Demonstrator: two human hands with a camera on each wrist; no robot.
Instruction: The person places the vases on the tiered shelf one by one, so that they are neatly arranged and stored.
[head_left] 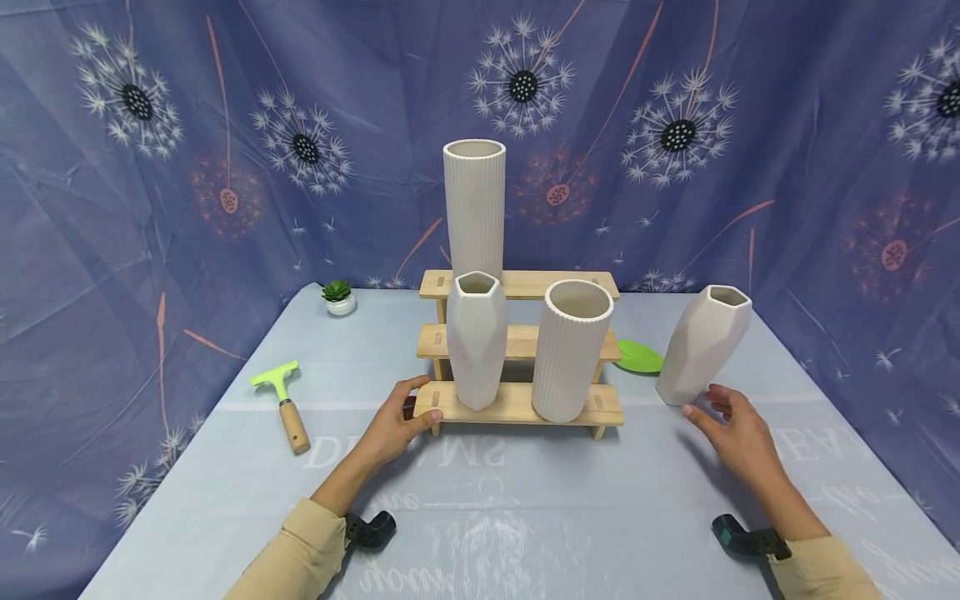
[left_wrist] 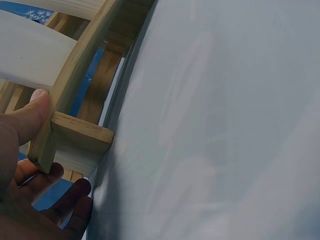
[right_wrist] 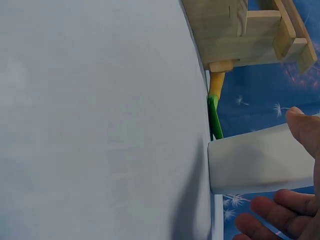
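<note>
A three-tier wooden stand [head_left: 517, 404] carries several white vases. My left hand [head_left: 401, 425] grips the left end of its lowest step, with the thumb [left_wrist: 37, 107] on top and fingers curled below. On that step are a faceted white vase [head_left: 477, 346] and a wide ribbed white vase [head_left: 572, 354]; a tall ribbed vase [head_left: 476, 208] rises from the top step. Right of the stand, another faceted vase [head_left: 701, 346] is on the table. My right hand [head_left: 738, 433] is beside its base, fingers apart and loosely bent, the thumb [right_wrist: 302, 127] overlapping the vase in the right wrist view.
A green scraper with a wooden handle [head_left: 294, 427] lies at the left. Behind it is a small potted succulent [head_left: 340, 298]. Between stand and right vase lies a green leaf-shaped tool [head_left: 637, 357]. A patterned blue curtain [head_left: 375, 125] hangs behind the table [head_left: 525, 517].
</note>
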